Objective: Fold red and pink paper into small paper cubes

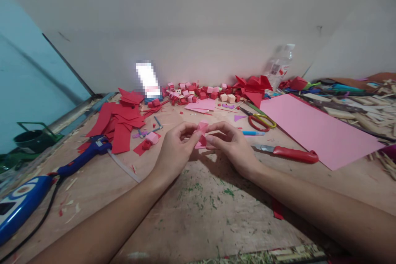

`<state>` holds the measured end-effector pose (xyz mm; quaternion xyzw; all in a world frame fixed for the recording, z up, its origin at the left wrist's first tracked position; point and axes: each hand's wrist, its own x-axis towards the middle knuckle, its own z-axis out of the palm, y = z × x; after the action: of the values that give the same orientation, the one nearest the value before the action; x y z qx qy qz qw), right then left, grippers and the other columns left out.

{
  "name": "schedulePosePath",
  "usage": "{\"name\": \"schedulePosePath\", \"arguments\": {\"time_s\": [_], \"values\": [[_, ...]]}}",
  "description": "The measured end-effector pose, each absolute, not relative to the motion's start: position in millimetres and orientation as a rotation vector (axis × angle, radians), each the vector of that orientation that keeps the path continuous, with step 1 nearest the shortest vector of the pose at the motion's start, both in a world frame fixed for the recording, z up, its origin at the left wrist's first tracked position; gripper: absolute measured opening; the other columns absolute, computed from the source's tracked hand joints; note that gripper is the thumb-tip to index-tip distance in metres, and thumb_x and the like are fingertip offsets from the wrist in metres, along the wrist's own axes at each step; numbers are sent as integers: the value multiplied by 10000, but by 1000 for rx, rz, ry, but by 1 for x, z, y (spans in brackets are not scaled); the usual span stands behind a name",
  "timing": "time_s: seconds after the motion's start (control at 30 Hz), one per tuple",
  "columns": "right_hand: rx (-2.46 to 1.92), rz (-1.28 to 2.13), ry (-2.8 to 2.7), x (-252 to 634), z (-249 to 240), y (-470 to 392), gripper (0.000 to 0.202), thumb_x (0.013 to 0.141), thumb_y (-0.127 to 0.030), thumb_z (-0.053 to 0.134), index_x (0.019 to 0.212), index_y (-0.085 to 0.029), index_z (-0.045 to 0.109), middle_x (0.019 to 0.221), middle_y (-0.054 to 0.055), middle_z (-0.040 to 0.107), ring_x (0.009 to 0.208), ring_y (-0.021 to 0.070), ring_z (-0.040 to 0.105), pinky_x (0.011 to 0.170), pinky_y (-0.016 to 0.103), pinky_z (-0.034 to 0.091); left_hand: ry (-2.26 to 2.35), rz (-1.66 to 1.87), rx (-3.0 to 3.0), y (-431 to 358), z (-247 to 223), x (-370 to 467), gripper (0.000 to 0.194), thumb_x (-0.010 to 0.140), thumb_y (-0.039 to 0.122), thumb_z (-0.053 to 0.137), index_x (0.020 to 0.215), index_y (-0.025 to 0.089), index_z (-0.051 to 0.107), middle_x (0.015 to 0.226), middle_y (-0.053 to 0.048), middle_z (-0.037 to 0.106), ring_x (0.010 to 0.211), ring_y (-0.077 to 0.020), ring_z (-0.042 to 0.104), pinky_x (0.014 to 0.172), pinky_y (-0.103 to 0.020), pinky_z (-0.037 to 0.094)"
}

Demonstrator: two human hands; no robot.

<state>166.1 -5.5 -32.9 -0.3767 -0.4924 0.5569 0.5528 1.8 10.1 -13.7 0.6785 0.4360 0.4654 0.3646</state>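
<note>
A small folded piece of pink paper (202, 128) is held up between my two hands, over the middle of the wooden table (185, 222). My left hand (177, 145) pinches its left side between thumb and fingers. From the other side, my right hand (230, 145) has thumb and fingertips closed on its right edge. The fingers cover part of the fold. Left of my left hand, a small pink and red paper block (151, 138) rests on a red scrap. A blue pen (253, 133) lies just beyond my right hand.
At left lies a blue glue gun (83, 159) beside red paper pieces (123, 121). Small paper cubes (185, 93) line the wall near a bright phone (148, 80). On the right are scissors (261, 121), a red-handled cutter (293, 154), a pink sheet (318, 128) and a bottle (280, 68).
</note>
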Motion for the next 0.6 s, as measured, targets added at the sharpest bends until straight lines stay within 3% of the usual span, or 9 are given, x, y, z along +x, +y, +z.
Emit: {"name": "schedulePosePath", "arguments": {"time_s": [0.1, 0.3, 0.5, 0.6], "values": [[-893, 1349, -1172, 165, -33, -6, 340, 711, -310, 847, 985, -235, 661, 917, 17, 712, 815, 188, 683, 738, 369, 613, 1094, 1198, 1708, 10, -15, 2, 169, 897, 306, 648, 981, 174, 712, 983, -65, 757, 901, -211, 705, 844, -340, 556], [-939, 1353, -1182, 167, -31, -4, 267, 726, -355, 829, 919, -205, 723, 863, 35, 730, 779, 203, 704, 767, 389, 600, 1113, 1185, 1753, 9, -13, 2, 126, 892, 251, 635, 979, 175, 685, 984, -55, 737, 891, -195, 701, 822, -320, 562], [-964, 1370, -1207, 167, -29, -5, 284, 713, -350, 836, 927, -187, 746, 927, 59, 751, 766, 199, 704, 758, 378, 591, 1066, 1099, 1822, 12, -10, -2, 228, 849, 198, 675, 1077, 191, 668, 1086, -50, 719, 911, -182, 696, 791, -301, 572], [-976, 1375, -1223, 167, -29, -5, 300, 715, -357, 842, 946, -189, 750, 908, 53, 751, 778, 201, 707, 734, 358, 584, 1056, 1140, 1830, 15, -11, -3, 174, 851, 220, 686, 1023, 201, 668, 1049, -27, 709, 877, -164, 691, 786, -289, 570]]}}
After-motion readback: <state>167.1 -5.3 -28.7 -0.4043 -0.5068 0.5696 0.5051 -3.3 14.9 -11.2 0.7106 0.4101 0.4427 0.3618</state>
